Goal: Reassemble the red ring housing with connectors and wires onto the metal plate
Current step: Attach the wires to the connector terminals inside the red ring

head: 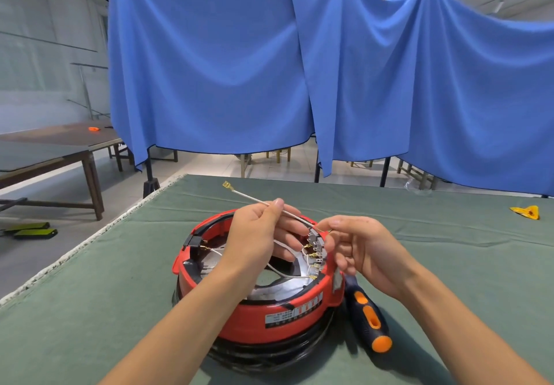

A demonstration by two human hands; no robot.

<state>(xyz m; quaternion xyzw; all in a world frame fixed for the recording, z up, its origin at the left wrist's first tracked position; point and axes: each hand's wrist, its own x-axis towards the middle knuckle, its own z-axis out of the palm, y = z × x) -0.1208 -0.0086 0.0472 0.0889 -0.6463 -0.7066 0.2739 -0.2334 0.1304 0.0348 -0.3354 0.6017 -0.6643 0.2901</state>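
Observation:
The red ring housing (269, 315) sits on the green table cloth in front of me, with a metal plate (269, 290) visible inside it. Brass connectors (314, 254) line its right inner rim, with thin white wires running from them. My left hand (257, 240) pinches a loose white wire (254, 199) above the housing; a brass terminal (227, 186) is on the wire's far free end. My right hand (356, 249) pinches the wire's near end at the right rim, just above the connectors.
A screwdriver (367, 315) with a dark blue and orange handle lies right of the housing. A black cable coil (269, 354) lies under the housing. A yellow object (526, 212) rests far right. Blue curtains (299, 69) hang behind the table; brown tables (60, 150) stand left.

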